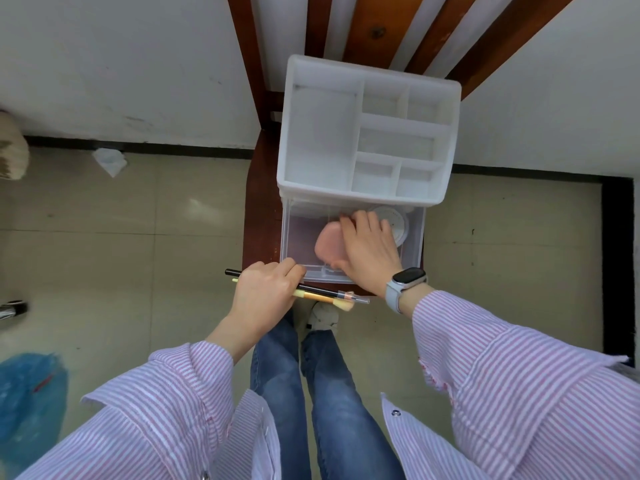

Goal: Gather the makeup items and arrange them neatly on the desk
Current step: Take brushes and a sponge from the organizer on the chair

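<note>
My right hand (369, 247) covers part of the pink sponge (329, 244) and round compact (398, 220) in the open drawer (414, 237); I cannot tell its grip. My left hand (265, 291), fingers curled, holds two brushes (332, 295) level just before the drawer.

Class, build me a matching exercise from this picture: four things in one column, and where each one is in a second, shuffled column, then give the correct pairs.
Column A
1. makeup brushes
2. pink puff
3. round compact
4. white organizer

Column B
a. standing on the wooden chair
b. under the right hand in the open drawer
c. held in the left hand
d. at the back right of the drawer, partly hidden

Pairs: 1-c, 2-b, 3-d, 4-a
</note>
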`<act>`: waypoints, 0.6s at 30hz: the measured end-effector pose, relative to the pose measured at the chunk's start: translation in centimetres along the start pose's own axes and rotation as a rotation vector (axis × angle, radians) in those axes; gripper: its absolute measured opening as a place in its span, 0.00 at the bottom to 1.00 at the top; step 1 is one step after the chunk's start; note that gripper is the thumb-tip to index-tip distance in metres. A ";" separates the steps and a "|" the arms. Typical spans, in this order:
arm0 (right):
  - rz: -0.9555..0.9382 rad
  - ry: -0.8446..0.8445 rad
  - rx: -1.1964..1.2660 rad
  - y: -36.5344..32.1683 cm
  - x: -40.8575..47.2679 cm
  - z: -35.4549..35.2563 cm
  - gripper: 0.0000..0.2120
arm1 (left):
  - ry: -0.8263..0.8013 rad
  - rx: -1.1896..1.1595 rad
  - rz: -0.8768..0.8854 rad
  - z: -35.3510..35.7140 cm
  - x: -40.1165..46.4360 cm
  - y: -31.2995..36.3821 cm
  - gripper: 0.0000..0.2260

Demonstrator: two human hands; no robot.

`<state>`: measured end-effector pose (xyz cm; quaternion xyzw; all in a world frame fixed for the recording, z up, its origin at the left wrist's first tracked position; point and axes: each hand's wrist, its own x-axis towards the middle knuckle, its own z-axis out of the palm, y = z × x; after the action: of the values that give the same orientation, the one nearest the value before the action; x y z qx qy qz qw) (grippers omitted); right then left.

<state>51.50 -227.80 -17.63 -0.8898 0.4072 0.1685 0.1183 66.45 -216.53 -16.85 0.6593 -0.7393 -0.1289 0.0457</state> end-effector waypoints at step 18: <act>0.220 0.005 0.479 2.6 -3.6 1.0 0.21 | 0.002 -0.046 -0.035 0.2 0.0 -0.3 0.13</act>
<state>47.10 -226.69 -17.30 -0.7872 0.5303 0.0770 0.3054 66.70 -216.58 -17.13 0.6710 -0.7245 -0.1461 0.0593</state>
